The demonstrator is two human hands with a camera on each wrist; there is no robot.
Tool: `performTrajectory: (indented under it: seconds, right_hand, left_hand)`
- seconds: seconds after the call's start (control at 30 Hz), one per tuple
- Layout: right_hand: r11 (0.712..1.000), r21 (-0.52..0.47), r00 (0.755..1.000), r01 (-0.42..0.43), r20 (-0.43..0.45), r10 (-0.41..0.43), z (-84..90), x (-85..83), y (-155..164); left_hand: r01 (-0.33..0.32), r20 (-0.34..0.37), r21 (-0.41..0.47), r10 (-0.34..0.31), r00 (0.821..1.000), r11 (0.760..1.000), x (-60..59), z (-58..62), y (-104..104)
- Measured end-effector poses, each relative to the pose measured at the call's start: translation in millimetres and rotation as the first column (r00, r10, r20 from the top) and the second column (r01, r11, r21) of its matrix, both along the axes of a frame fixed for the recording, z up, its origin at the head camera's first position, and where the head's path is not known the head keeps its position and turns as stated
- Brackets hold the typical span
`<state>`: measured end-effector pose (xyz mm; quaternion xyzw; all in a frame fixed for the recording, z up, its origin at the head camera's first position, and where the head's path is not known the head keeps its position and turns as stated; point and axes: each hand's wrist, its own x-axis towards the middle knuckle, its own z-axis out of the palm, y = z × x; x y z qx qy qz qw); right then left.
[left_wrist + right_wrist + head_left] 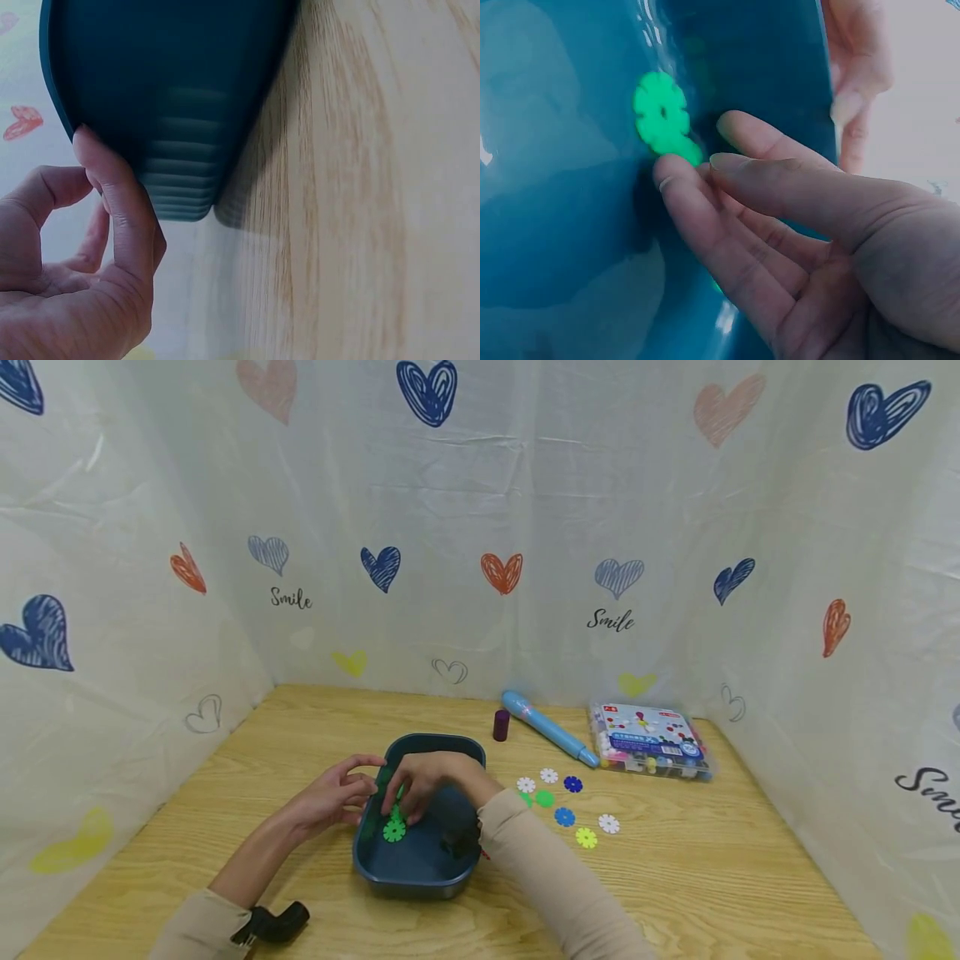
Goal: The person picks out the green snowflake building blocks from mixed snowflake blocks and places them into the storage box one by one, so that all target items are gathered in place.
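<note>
- Inside the dark blue tray (pixel 412 864), near its left wall, we saw the green disc (pixel 394 832), well below the rim.
- Bright and flat, it had a round outline cut by short notches, and in the right wrist view we made out a small hole at its middle.
- A second green piece (pixel 688 148) adjoined its edge; we could not tell whether the two were linked or only overlapped.
- Together they made a short row whose long axis ran roughly along the tray's long side; we saw the notched disc at the end nearer us, the other end leading up under the fingers.
- Our right hand (pixel 427 777) pinched the second green piece between thumb and fingertips, reaching in from the right.
- Our left hand (pixel 333 797) had its fingers loosely bent, touching the tray's left rim from outside.
- The tray stood on the wooden table (pixel 720 860), its long axis pointing away from us.
- To its right we had loose notched discs lying flat, among them a yellow disc (pixel 587 837), a blue disc (pixel 565 817) and a white disc (pixel 609 823).
</note>
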<state>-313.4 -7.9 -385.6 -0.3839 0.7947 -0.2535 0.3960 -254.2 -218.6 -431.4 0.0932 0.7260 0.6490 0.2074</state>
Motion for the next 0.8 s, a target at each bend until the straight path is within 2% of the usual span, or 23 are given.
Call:
performTrajectory:
  seconds: [0.13, 0.3, 0.47, 0.53, 0.63, 0.8]
  right_hand:
    - [0.999, -0.051, 0.999, -0.016, -0.05, 0.014, 14.8, -2.1, 18]
    - [0.995, -0.101, 0.997, 0.019, -0.076, -0.027, 46.3, -2.2, 56]
    - [0.991, -0.13, 0.982, 0.027, -0.18, -0.05, 71.4, 3.0, 101]
    - [0.99, -0.137, 0.972, 0.028, -0.228, -0.059, 76.9, 7.7, 119]
    - [0.989, -0.139, 0.963, 0.057, -0.254, -0.091, 79.0, 15.7, 143]
    - [0.99, -0.116, 0.948, 0.084, -0.296, -0.115, 69.1, 30.7, 179]
  left_hand:
    - [-0.007, 0.003, -0.002, 0.007, 1.0, 1.0, 0.4, -0.8, 2]
    - [-0.026, 0.014, -0.005, 0.026, 1.0, 1.0, -0.2, -1.6, 2]
    - [-0.037, 0.007, -0.007, 0.037, 0.999, 0.999, 0.5, -1.4, 0]
    - [-0.033, 0.005, 0.0, 0.033, 0.999, 0.999, 1.3, -1.1, 0]
    - [-0.023, 0.003, 0.012, 0.023, 1.0, 1.0, 1.6, -1.3, -1]
    - [-0.013, 0.005, 0.017, 0.013, 1.0, 1.0, 0.2, -1.7, 1]
